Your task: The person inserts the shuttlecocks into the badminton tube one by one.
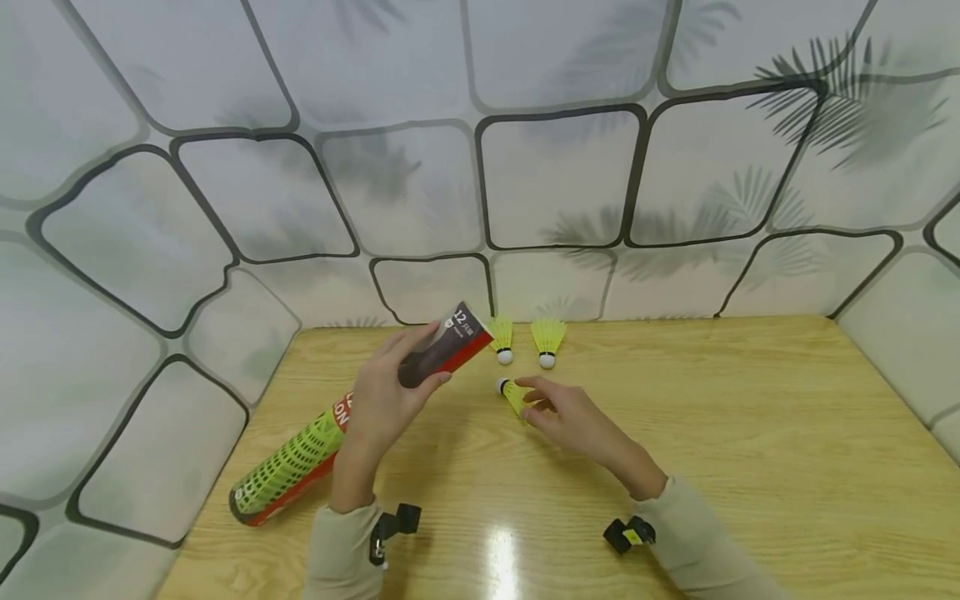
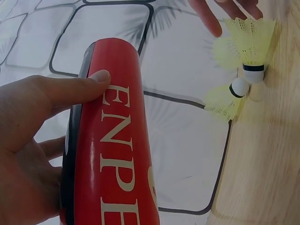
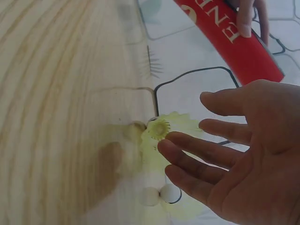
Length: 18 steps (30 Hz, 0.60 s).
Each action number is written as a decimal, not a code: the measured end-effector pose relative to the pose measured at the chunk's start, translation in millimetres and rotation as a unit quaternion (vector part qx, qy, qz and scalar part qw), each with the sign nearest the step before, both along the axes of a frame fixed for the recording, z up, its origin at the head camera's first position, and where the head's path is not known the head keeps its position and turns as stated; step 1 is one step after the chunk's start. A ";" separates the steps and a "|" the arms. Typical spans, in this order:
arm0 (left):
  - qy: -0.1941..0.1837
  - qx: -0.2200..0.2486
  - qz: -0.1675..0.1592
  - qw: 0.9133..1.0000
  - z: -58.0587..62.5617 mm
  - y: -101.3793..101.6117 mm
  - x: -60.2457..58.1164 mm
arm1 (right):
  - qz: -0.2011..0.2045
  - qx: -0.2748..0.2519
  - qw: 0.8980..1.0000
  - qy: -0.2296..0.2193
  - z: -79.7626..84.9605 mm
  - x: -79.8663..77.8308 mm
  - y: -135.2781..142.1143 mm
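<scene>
My left hand [image 1: 378, 404] grips a long shuttlecock tube [image 1: 296, 458], red and black with a green patterned part. The tube slants up to the right, and its upper end hangs over the table. In the left wrist view the thumb lies across the red side of the tube [image 2: 119, 136], next to large pale letters. My right hand [image 1: 566, 417] is at a yellow shuttlecock [image 1: 514, 396] with a white base. Seen from the right wrist, the right hand's fingers [image 3: 199, 157] are spread and loosely bent, fingertips right by the yellow skirt [image 3: 158, 130].
Two more yellow shuttlecocks, a left one [image 1: 503, 343] and a right one [image 1: 548, 337], lie near the table's back edge. The wooden table [image 1: 735, 450] meets a patterned backdrop [image 1: 558, 183] behind and at both sides. Each sleeve carries a small black wrist camera.
</scene>
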<state>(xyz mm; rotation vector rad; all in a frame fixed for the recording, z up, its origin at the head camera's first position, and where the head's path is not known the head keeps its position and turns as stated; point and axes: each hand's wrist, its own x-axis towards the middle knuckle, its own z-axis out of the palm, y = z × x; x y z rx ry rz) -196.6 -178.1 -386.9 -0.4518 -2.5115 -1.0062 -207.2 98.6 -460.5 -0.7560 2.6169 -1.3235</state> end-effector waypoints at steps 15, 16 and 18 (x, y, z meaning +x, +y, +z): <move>0.002 0.000 -0.005 1.000 -0.9 2.0 -0.6 | -0.006 -0.006 1.000 -0.003 -7.5 -6.4 0.3; 0.003 0.000 -0.006 1.000 -0.8 2.4 -0.6 | -0.008 -0.009 1.000 -0.006 -6.8 -6.9 0.9; 0.004 0.000 -0.008 1.000 -0.8 3.4 -0.7 | -0.009 -0.018 1.000 -0.012 -5.2 -7.4 2.4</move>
